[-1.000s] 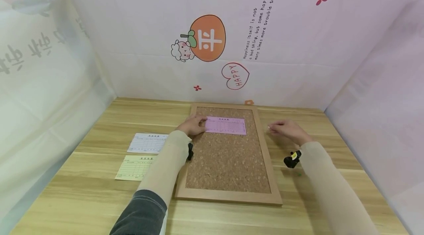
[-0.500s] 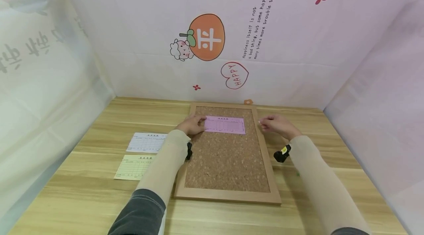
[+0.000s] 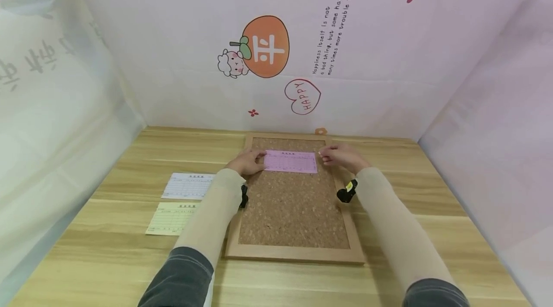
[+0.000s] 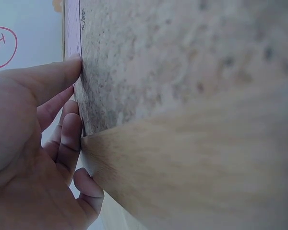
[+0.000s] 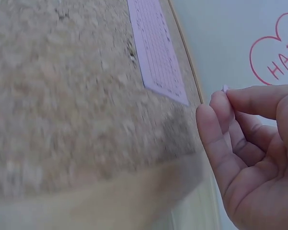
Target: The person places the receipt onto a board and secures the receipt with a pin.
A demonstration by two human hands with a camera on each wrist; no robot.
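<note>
Fingertips of the right hand pinch a tiny pale object, too small to identify surely, perhaps a pin. This hand hangs over the upper right of the corkboard, just beside the free end of the pink slip. The slip lies across the upper part of the corkboard, and the left hand, clasping nothing, rests its thumb and a finger on the slip's left end. Outward from there, the white slip and the yellow slip lie to the left of the corkboard, partly behind the left sleeve.

The step in hand looks like fixing the pink slip to the corkboard; the next move would call for bringing the pinched object down onto the slip's right end while the left hand steadies it.

Only the head view shows the two loose slips. There the pinched object is a mere fleck; the right wrist view shows its tip poking out between thumb and finger. The left wrist view alone shows the left hand's lower fingers curling near the corkboard's edge.
</note>
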